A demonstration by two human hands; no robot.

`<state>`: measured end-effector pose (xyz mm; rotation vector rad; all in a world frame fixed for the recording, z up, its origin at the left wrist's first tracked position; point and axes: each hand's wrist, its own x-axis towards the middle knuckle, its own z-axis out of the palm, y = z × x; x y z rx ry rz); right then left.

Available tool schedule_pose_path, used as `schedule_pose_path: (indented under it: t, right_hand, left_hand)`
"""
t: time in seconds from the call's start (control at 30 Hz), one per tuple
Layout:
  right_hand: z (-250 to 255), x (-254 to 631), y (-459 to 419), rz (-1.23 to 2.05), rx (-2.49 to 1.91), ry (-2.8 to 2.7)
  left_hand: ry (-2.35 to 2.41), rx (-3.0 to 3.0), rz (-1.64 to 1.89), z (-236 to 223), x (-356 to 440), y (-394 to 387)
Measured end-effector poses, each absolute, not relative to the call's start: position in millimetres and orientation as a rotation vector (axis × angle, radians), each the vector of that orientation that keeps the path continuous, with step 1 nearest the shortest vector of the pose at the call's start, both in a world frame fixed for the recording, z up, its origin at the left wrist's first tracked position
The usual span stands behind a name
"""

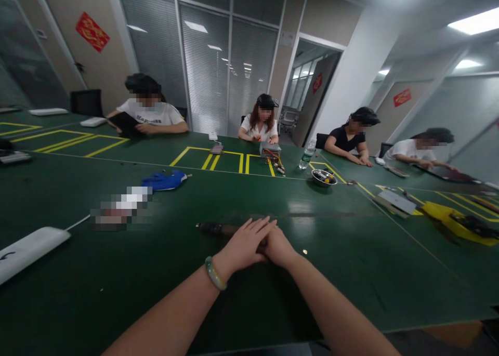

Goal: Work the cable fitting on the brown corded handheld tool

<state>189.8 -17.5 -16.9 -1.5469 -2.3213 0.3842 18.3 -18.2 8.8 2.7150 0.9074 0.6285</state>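
Note:
My left hand (245,244) lies over my right hand (277,248) on the green table (117,288), fingers stretched flat across it. A jade bangle (214,274) sits on my left wrist. Under and behind both hands lies a dark, narrow tool-like object (214,229) whose handle sticks out to the left. My right hand is mostly covered; its fingers seem curled near that object, but whether they grip it is hidden. A small bright screw-like speck (304,252) rests just right of my hands.
Blue gloves (166,180) and a white device (27,248) lie to the left. A metal bowl (323,177), a water bottle (307,155) and a power supply with wires (272,152) stand further back. Yellow object (452,218) at right. Several people sit along the far side.

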Motion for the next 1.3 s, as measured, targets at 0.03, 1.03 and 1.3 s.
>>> schedule_pose_path:
  t: [0.03, 1.03, 1.3]
  right_hand:
    - [-18, 178, -10, 0.389, -1.520, -2.357]
    - [23, 228, -80, 0.432, -1.996, -2.181]
    - [-5, 223, -35, 1.166, -1.640, -1.670]
  left_hand:
    - [0.976, 2.695, 0.604, 6, 15, -14]
    - [1.111, 2.682, 0.642, 5, 19, -5]
    - [1.130, 2.707, 0.631, 3, 17, -2]
